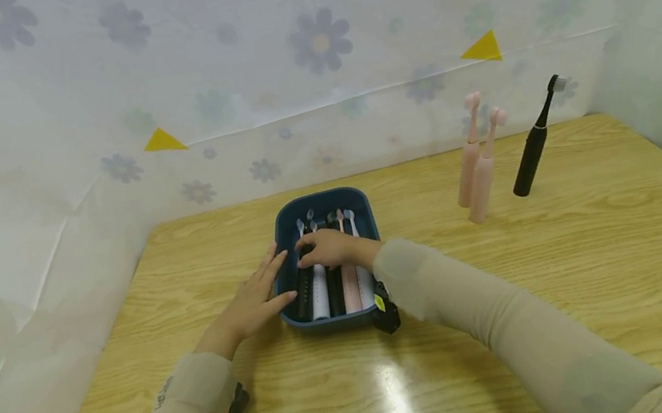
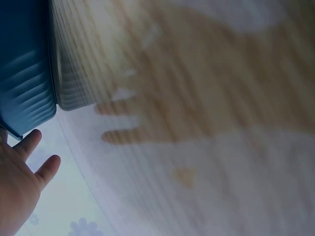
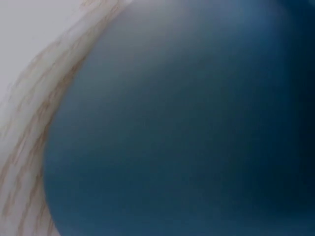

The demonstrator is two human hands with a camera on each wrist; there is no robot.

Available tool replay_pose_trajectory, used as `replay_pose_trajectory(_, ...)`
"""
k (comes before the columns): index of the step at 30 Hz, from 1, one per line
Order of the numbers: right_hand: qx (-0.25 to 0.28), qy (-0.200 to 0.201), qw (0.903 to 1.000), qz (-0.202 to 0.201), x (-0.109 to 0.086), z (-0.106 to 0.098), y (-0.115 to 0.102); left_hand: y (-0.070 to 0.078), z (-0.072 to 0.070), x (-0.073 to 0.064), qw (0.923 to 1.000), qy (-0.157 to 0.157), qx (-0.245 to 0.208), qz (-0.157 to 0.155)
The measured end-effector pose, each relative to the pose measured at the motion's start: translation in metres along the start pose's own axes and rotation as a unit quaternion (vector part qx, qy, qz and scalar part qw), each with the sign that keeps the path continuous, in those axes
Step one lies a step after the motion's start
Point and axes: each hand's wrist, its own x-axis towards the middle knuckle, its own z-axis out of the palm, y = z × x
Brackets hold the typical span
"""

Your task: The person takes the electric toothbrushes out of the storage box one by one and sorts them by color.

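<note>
In the head view, a dark blue bin (image 1: 338, 322) holds several electric toothbrushes side by side, among them a white toothbrush (image 1: 319, 296) and a pink toothbrush (image 1: 350, 291). My right hand (image 1: 333, 247) reaches inside from the right, thumb and fingers pinching the leftmost black toothbrush (image 1: 305, 300); its upper part is partly covered by the fingers. With fingers spread, my left hand (image 1: 255, 301) rests against the bin's left side. The left wrist view shows the left hand (image 2: 17, 182) beside the ribbed blue wall (image 2: 29, 93). Only blurred blue wall (image 3: 162, 128) fills the right wrist view.
Two pink toothbrushes (image 1: 479, 188) stand upright on the wooden table (image 1: 261, 411), right of the bin. A black toothbrush (image 1: 532, 160) stands farther right. Flowered white sheeting (image 1: 285, 96) encloses the back and sides.
</note>
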Motion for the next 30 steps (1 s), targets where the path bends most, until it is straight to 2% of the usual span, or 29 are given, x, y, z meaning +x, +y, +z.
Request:
replay_pose_trajectory(5, -0.019, 0.015, 0.9997, -0.01, 0.001, 0.002, 0.003, -0.001, 0.001, 0.0, 1.0, -0.001, -0.001, -0.001)
replay_pose_trajectory(9, -0.009, 0.028, 0.9995, -0.01, 0.002, 0.003, 0.006, -0.001, 0.002, -0.001, 1.0, -0.002, -0.005, 0.001)
replay_pose_trajectory(11, 0.001, 0.037, 0.9993, -0.009, 0.002, 0.003, 0.006, -0.001, 0.002, -0.001, 1.0, -0.002, -0.006, 0.002)
replay_pose_trajectory(12, 0.006, 0.046, 0.9987, -0.022, 0.006, 0.005, 0.013, -0.001, 0.002, -0.001, 1.0, -0.002, -0.004, 0.004)
replay_pose_trajectory(17, 0.032, 0.078, 0.9962, -0.023, 0.004, 0.005, 0.011, -0.001, 0.001, -0.001, 1.0, -0.002, -0.002, 0.005)
replay_pose_trajectory(19, 0.047, 0.085, 0.9951, -0.011, -0.003, 0.004, 0.005, -0.001, 0.001, -0.001, 1.0, -0.002, -0.005, 0.003)
replay_pose_trajectory(30, 0.133, 0.123, 0.9832, -0.02, -0.014, 0.006, 0.003, -0.001, 0.001, 0.0, 1.0, 0.0, -0.006, 0.001)
